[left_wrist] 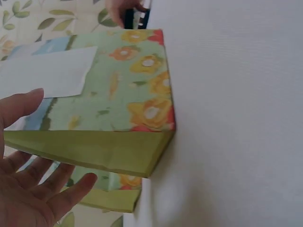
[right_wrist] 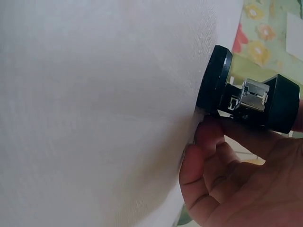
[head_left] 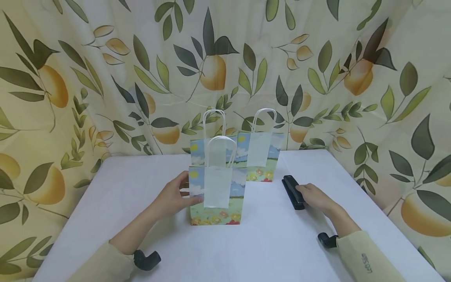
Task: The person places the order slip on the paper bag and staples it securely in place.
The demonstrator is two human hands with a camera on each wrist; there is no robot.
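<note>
A small paper gift bag (head_left: 216, 215) with white handles and a flower-and-sky print stands at the front of the table. My left hand (head_left: 176, 196) is at its left side, thumb over the front near the white panel. In the left wrist view, the hand's fingers (left_wrist: 61, 189) spread loosely beside the bag's plain green side. To the right, my right hand (head_left: 317, 197) holds a black stapler (head_left: 291, 192) low at the table. The right wrist view shows the stapler's metal end (right_wrist: 254, 94) facing the camera, with fingers bent against it.
A second matching bag (head_left: 197, 150) stands right behind the front one, partly hidden. Further right and back is a third bag (head_left: 275, 156). A white cloth covers the table (head_left: 267, 246); a fruit-patterned curtain (head_left: 141, 70) hangs behind it.
</note>
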